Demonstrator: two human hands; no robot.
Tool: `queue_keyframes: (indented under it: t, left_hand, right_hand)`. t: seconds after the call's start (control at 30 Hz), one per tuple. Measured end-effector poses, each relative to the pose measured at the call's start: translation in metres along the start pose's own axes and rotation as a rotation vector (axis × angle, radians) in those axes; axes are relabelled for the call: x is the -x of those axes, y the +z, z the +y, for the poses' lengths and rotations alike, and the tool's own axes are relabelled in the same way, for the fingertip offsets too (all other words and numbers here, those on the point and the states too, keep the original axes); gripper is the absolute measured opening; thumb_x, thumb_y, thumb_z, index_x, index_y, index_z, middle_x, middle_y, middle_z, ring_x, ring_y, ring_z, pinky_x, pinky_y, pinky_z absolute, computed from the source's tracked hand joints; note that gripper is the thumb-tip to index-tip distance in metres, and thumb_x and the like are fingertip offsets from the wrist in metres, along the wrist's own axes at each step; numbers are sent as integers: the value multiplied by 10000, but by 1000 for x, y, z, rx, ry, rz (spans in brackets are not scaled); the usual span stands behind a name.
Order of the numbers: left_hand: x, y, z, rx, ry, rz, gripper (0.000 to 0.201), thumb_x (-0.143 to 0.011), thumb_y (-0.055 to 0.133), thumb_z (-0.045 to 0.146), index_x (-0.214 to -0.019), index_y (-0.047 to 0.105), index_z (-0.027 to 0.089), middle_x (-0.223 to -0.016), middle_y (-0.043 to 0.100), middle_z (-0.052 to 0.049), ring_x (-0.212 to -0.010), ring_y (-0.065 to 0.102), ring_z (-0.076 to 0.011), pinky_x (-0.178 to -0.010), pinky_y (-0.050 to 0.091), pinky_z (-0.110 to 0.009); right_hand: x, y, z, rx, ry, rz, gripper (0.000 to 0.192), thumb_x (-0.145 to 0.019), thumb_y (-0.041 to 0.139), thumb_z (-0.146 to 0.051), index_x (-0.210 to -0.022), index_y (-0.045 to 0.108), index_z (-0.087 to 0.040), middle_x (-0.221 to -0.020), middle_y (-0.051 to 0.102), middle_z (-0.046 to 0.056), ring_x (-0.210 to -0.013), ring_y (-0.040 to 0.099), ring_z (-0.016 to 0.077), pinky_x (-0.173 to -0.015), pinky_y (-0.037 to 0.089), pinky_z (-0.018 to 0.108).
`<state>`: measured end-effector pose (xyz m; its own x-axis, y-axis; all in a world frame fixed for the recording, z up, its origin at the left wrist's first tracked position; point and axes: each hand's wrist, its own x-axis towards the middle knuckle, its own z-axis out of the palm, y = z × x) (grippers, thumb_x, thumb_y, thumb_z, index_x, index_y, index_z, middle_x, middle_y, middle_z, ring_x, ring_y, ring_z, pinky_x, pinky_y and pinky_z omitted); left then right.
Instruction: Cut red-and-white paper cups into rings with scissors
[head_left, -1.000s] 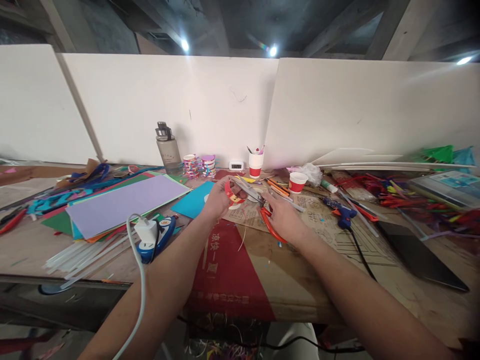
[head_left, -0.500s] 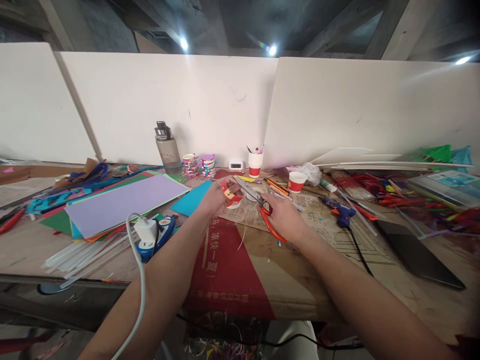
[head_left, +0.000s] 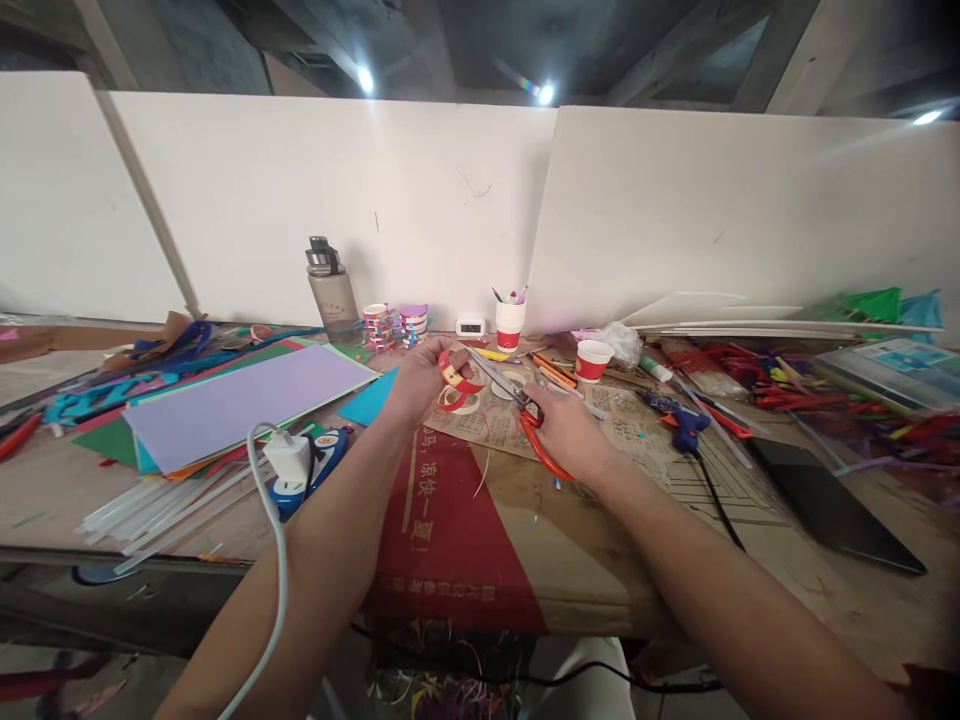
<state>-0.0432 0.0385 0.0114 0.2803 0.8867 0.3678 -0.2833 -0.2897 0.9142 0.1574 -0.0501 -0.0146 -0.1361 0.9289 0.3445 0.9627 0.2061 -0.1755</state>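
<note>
My left hand (head_left: 416, 382) holds a red paper-cup ring (head_left: 456, 378) just above the table, at the middle of the view. My right hand (head_left: 564, 432) grips orange-handled scissors (head_left: 525, 415), fingers through the loops. The blades point up and left, and their tips meet the ring. Below the ring, a white and red cut ring (head_left: 459, 403) lies on the printed cardboard (head_left: 517, 500) that covers the table here.
Sheets of coloured paper (head_left: 232, 405) and glue sticks (head_left: 150, 505) lie left, with a white charger (head_left: 287, 462) and cable. A water bottle (head_left: 330, 295), paper cups (head_left: 594, 362), a blue glue gun (head_left: 679, 425) and a dark tablet (head_left: 832, 510) stand around. White boards close the back.
My left hand turned the red ring and shifted it slightly left and down. The scissors stayed at the ring while my right hand moved a little. The view tilted slightly.
</note>
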Motion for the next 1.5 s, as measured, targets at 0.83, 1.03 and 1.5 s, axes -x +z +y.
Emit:
queue_keyframes:
  t: [0.83, 1.03, 1.5]
  left_hand:
    - [2, 0, -3, 30, -90, -85, 441, -592, 918, 438, -713, 606, 150, -593, 643, -8, -564, 631, -120, -588, 510, -235]
    - [1, -1, -4, 19, -64, -97, 426, -626, 899, 463, -732, 628, 151, -658, 656, -23, -596, 620, -121, -551, 464, -226]
    - [5, 2, -7, 37, -55, -128, 456, -604, 904, 470, -787, 609, 175, -611, 617, 6, -552, 588, -126, -556, 463, -252]
  right_hand:
    - [0, 4, 3, 60, -29, 32, 379, -952, 504, -265, -1309, 617, -209, -1021, 721, 113, -896, 656, 257, -762, 467, 316]
    - [1, 1, 1, 41, 6, 10, 360, -963, 488, -277, -1289, 634, -231, -956, 735, 96, -868, 671, 254, -728, 453, 304]
    - [0, 3, 2, 35, -33, 80, 387, -956, 509, -319, -1313, 611, -208, -1084, 690, 135, -958, 637, 274, -802, 474, 339]
